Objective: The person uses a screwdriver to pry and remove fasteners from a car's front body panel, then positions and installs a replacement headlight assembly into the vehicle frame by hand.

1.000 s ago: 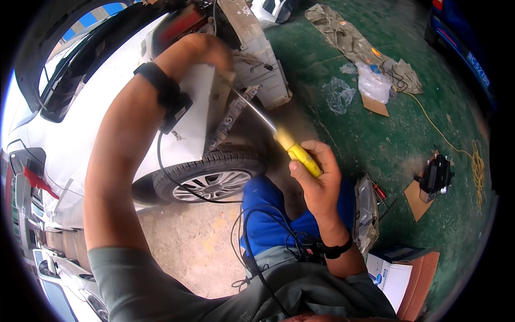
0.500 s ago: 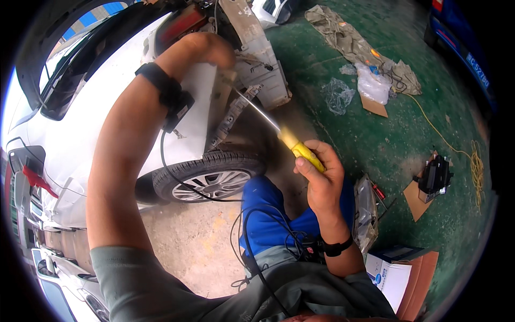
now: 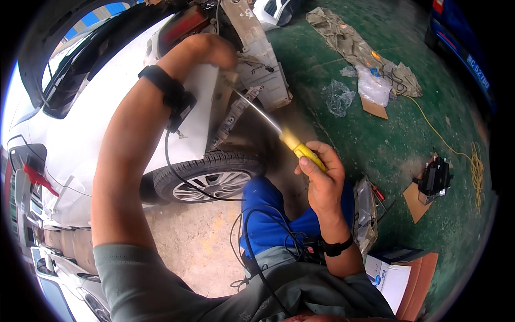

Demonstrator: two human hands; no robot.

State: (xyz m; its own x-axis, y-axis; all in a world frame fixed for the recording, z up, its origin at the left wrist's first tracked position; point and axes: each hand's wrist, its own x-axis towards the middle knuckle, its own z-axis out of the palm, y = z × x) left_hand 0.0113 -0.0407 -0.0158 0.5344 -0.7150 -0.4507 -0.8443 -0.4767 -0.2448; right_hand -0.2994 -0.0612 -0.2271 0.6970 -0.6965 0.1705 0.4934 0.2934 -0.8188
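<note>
Looks steeply down from the person's head, through the left of two wide fisheye lenses worn side by side. Sits just above the grey shirt [image 3: 324, 290] at the lower edge, and near the right hand [image 3: 326, 185], right of centre. Takes in a white car [image 3: 96, 112] at left and upper left, then, farther off across the green floor [image 3: 397, 145], a blue vehicle [image 3: 461, 48] at upper right. Bends straight edges toward a dark, rounded rim.

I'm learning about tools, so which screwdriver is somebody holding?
The yellow-handled screwdriver: the right hand grips its handle, while the red-handled screwdriver lies on the green floor.
</note>
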